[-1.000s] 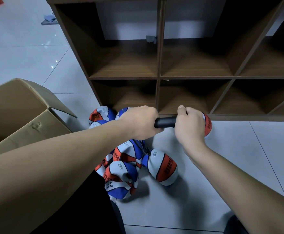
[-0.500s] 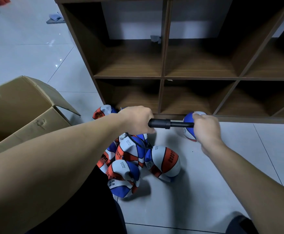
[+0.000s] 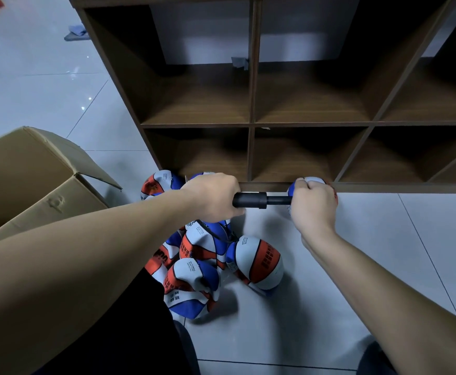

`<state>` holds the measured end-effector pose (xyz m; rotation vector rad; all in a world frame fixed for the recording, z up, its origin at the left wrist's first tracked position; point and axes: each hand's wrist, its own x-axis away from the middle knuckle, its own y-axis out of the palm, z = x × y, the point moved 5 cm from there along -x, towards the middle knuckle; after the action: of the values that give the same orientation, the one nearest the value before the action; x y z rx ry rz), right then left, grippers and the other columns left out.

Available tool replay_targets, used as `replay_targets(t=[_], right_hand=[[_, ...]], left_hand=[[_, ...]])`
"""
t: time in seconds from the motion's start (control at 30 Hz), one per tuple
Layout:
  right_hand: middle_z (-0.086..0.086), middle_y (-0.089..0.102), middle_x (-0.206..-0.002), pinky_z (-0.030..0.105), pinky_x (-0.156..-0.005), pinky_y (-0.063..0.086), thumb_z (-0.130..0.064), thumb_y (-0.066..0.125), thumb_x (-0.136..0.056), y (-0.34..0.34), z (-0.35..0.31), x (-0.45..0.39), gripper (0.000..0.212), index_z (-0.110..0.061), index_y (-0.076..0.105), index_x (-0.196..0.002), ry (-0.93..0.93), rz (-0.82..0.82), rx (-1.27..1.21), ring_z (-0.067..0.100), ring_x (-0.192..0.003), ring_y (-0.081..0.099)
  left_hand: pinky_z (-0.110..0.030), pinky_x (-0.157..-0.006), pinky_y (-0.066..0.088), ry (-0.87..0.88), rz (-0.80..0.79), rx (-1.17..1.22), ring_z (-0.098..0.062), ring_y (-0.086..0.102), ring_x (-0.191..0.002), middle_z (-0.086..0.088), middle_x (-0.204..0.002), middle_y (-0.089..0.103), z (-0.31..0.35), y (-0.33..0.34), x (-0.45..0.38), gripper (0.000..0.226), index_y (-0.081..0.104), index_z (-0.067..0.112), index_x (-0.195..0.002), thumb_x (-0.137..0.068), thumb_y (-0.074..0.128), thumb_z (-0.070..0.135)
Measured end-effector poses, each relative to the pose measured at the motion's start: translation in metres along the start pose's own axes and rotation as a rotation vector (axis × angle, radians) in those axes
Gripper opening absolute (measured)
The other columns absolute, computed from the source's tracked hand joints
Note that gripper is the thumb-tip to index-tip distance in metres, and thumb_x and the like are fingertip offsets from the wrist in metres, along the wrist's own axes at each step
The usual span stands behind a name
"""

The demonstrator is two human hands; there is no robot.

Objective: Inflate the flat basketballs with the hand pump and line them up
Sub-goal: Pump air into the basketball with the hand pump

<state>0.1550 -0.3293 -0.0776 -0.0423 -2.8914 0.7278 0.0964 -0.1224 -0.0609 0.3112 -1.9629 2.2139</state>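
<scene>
We gripped the black pump [image 3: 249, 200] barrel with our left hand [image 3: 212, 197], fingers curled around it. Our right hand [image 3: 313, 205] was closed on the handle end, the rod partly out. The basketballs [image 3: 206, 255] lay piled on the floor [image 3: 384, 253] under the pump.

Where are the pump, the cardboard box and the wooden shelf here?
pump [image 3: 250, 200], head view, on its black barrel between the hands.
cardboard box [image 3: 45, 190], head view, on its near side wall.
wooden shelf [image 3: 251, 90], head view, on the upright divider.
</scene>
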Motion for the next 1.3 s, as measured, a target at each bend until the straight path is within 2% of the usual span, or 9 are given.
replay_targets(t=[0.1, 0.2, 0.4, 0.67, 0.77, 0.87, 1.07, 1.13, 1.3], right_hand=[[0.004, 0.045, -0.059, 0.037, -0.057, 0.034, -0.027, 0.05, -0.11, 0.005, -0.009, 0.007, 0.05, -0.009, 0.048, -0.063, -0.058, -0.012, -0.002, 0.026, -0.059, 0.043], [0.001, 0.04, -0.057, 0.035, -0.056, 0.03, -0.029, 0.049, -0.112, 0.007, -0.017, 0.014, 0.054, -0.015, 0.04, -0.061, -0.092, -0.021, -0.007, 0.021, -0.057, 0.039], [0.007, 0.05, -0.065, 0.037, -0.058, 0.036, -0.035, 0.046, -0.112, 0.012, -0.023, 0.022, 0.05, -0.006, 0.05, -0.071, -0.148, -0.038, 0.022, 0.022, -0.061, 0.045], [0.009, 0.051, -0.068, 0.038, -0.057, 0.037, -0.035, 0.046, -0.112, 0.016, -0.026, 0.021, 0.051, -0.003, 0.05, -0.073, -0.207, -0.091, 0.071, 0.021, -0.061, 0.046], [0.008, 0.048, -0.065, 0.037, -0.059, 0.038, -0.035, 0.048, -0.112, 0.015, -0.024, 0.015, 0.052, 0.002, 0.052, -0.076, -0.194, -0.127, 0.068, 0.022, -0.061, 0.045], [0.008, 0.047, -0.063, 0.035, -0.059, 0.036, -0.035, 0.05, -0.111, 0.013, -0.018, 0.009, 0.051, -0.004, 0.048, -0.069, -0.172, -0.151, 0.069, 0.023, -0.06, 0.044], [-0.002, 0.034, -0.054, 0.036, -0.058, 0.031, -0.033, 0.057, -0.104, -0.022, 0.01, -0.03, 0.053, -0.012, 0.04, -0.059, -0.084, -0.059, 0.039, 0.027, -0.058, 0.036], [0.0, 0.034, -0.057, 0.035, -0.057, 0.033, -0.031, 0.057, -0.103, -0.027, 0.02, -0.032, 0.05, -0.013, 0.04, -0.06, -0.058, -0.053, 0.054, 0.028, -0.059, 0.037], [0.006, 0.032, -0.06, 0.035, -0.056, 0.024, -0.018, 0.052, -0.104, -0.017, 0.03, -0.019, 0.047, -0.013, 0.033, -0.062, 0.034, 0.005, 0.04, 0.028, -0.059, 0.031]], left_hand=[[-0.034, -0.059, 0.054, 0.003, 0.029, 0.027, -0.02, 0.063, -0.067, 0.0, -0.074, 0.065, 0.001, -0.003, 0.005, 0.038, 0.062, 0.025, -0.072, -0.094, 0.065, 0.055], [-0.037, -0.061, 0.058, -0.004, 0.044, 0.054, -0.019, 0.061, -0.062, 0.002, -0.068, 0.063, 0.006, -0.007, 0.008, 0.036, 0.063, 0.025, -0.072, -0.094, 0.065, 0.054], [-0.032, -0.054, 0.048, 0.012, 0.055, 0.092, -0.018, 0.058, -0.057, 0.003, -0.062, 0.059, 0.02, -0.011, 0.009, 0.037, 0.062, 0.024, -0.07, -0.094, 0.066, 0.052], [-0.032, -0.055, 0.047, 0.049, 0.008, 0.139, -0.015, 0.052, -0.052, 0.004, -0.057, 0.053, 0.019, -0.011, 0.005, 0.037, 0.061, 0.02, -0.069, -0.096, 0.068, 0.044], [-0.032, -0.055, 0.047, 0.053, 0.006, 0.155, -0.015, 0.052, -0.052, 0.003, -0.057, 0.055, 0.018, -0.01, 0.003, 0.035, 0.063, 0.02, -0.072, -0.096, 0.069, 0.044], [-0.03, -0.054, 0.043, 0.043, -0.02, 0.138, -0.016, 0.052, -0.053, 0.002, -0.059, 0.056, 0.013, -0.007, 0.002, 0.036, 0.064, 0.019, -0.073, -0.095, 0.069, 0.047], [-0.035, -0.058, 0.05, -0.051, -0.091, 0.117, -0.023, 0.06, -0.059, -0.002, -0.065, 0.064, -0.021, 0.001, 0.0, 0.036, 0.065, 0.021, -0.072, -0.087, 0.071, 0.053], [-0.035, -0.057, 0.051, -0.067, -0.143, 0.108, -0.022, 0.059, -0.057, -0.003, -0.064, 0.064, -0.025, 0.006, -0.001, 0.033, 0.067, 0.02, -0.076, -0.09, 0.072, 0.05], [-0.031, -0.054, 0.046, -0.072, -0.155, 0.026, -0.021, 0.059, -0.058, 0.001, -0.065, 0.062, -0.02, 0.013, -0.004, 0.032, 0.061, 0.023, -0.073, -0.093, 0.069, 0.047]])
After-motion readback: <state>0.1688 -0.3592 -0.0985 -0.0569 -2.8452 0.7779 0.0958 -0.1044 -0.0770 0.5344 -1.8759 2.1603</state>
